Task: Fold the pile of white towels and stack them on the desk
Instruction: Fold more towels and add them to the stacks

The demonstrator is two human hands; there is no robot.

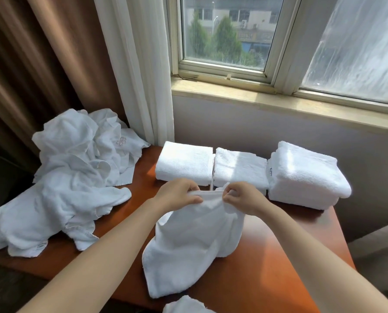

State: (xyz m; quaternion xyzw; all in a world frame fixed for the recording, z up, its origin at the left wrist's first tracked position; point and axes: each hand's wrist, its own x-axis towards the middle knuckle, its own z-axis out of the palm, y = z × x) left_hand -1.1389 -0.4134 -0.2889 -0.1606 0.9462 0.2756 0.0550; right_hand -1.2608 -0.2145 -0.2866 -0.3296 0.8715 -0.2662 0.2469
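Over the middle of the desk (279, 279), both hands hold one white towel (195, 245) up by its top hem. The left hand (177, 195) grips the left part of the hem, fingers curled round the cloth. The right hand (242, 198) pinches the right part, fingers bent tight on a bunched corner. The hands are close together, with a short length of hem stretched between them. Below them the towel hangs down and toward the near side, and its lower end lies slack on the wood by the near edge.

Left of it, the pile (71, 181) of unfolded towels sprawls crumpled across the desk's left end, from the curtain (143, 75) to the near left edge.

Along the far side, against the wall under the window (224, 30), three folded stacks sit in a row. The left stack (185, 162) and middle stack (239, 169) are side by side with only a thin gap. The right stack (306, 175), which is thicker, stands just beside the middle one at the far right corner. The hands are just in front of the gap between the left and middle stacks.

More white cloth (184, 306) shows at the bottom edge of the view.
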